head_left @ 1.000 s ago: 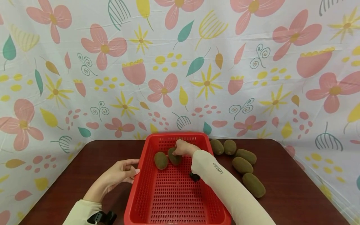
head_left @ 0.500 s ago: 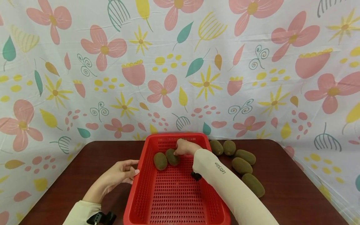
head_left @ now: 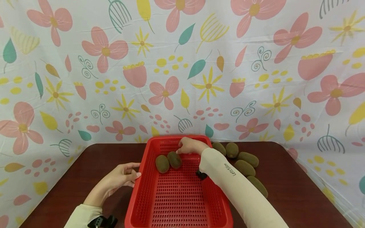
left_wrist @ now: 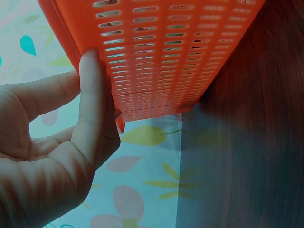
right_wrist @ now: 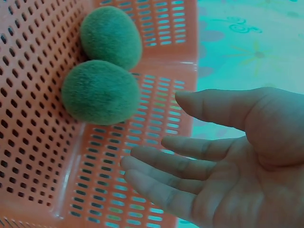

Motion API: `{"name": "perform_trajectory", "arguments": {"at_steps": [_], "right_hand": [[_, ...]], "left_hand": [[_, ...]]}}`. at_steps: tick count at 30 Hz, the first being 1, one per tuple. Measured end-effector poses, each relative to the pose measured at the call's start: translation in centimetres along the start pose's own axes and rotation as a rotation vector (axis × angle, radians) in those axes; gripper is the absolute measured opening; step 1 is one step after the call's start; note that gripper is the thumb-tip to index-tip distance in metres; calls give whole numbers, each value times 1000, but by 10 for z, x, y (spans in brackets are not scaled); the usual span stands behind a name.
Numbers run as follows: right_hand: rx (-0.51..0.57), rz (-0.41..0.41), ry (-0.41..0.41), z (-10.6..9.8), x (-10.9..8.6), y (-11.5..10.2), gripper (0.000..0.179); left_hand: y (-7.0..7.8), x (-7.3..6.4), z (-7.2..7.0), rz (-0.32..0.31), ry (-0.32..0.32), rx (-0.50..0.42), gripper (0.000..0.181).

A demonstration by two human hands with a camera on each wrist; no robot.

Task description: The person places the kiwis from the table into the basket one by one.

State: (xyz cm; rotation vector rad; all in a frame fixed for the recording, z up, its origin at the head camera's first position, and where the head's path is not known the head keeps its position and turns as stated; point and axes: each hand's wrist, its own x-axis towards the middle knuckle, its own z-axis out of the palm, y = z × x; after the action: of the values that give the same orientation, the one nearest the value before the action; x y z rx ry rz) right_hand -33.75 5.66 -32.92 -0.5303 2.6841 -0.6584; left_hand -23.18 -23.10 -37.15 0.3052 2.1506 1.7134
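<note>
Two brown fuzzy kiwifruits lie side by side at the far left inside a red perforated plastic basket (head_left: pixel 179 202): a left kiwifruit (head_left: pixel 162 164) and a right kiwifruit (head_left: pixel 174 160). My right hand (head_left: pixel 191 146) hovers over the basket's far part, just right of the right kiwifruit. In the right wrist view its fingers (right_wrist: pixel 175 164) and thumb are spread apart, with a gap to the nearer kiwifruit (right_wrist: pixel 99 92). My left hand (head_left: pixel 126 174) holds the basket's left rim; in the left wrist view its fingertips lie against the perforated outer wall (left_wrist: pixel 161 57).
Several more kiwifruits (head_left: pixel 244 167) lie on the dark wooden table (head_left: pixel 296 193), right of the basket, some partly behind the right sleeve (head_left: pixel 231 177). A floral cloth (head_left: pixel 171 63) hangs behind the table's far edge.
My right hand has let go of the right kiwifruit and drawn back to the right. That kiwifruit has tilted slightly toward the left one. The left hand stays at the rim.
</note>
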Motion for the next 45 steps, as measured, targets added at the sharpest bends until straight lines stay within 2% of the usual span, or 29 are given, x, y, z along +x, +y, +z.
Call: {"name": "perform_trajectory", "arguments": {"at_steps": [4,7,19,24,28,33,37,42,45], "right_hand": [[-17,-32,14,-7,-7,-2,34],[-10,-58,22,-13,-13,-5,42],[124,-122,49,-39,-37,-4,45],[142,-143,68,-49,-47,0,47],[142,-169,117,-54,-54,5,46],[166,-185,184,-58,-60,17,43],[197,-155,224,-62,-68,29,43],[184,-192,291,-66,-80,52,41],[201,-196,302,-70,-88,67,41]], "left_hand": [[-2,0,0,-4,2,-6,67],[-2,0,0,-4,5,-10,66],[-3,0,0,-8,15,-11,68],[-3,-1,0,-8,14,-17,69],[-1,-1,1,-7,13,-18,68],[0,-1,0,-11,21,-15,68],[-1,-1,0,-15,14,-17,68],[-1,-1,0,-22,15,-17,68],[-1,-1,1,-17,19,-12,67]]}}
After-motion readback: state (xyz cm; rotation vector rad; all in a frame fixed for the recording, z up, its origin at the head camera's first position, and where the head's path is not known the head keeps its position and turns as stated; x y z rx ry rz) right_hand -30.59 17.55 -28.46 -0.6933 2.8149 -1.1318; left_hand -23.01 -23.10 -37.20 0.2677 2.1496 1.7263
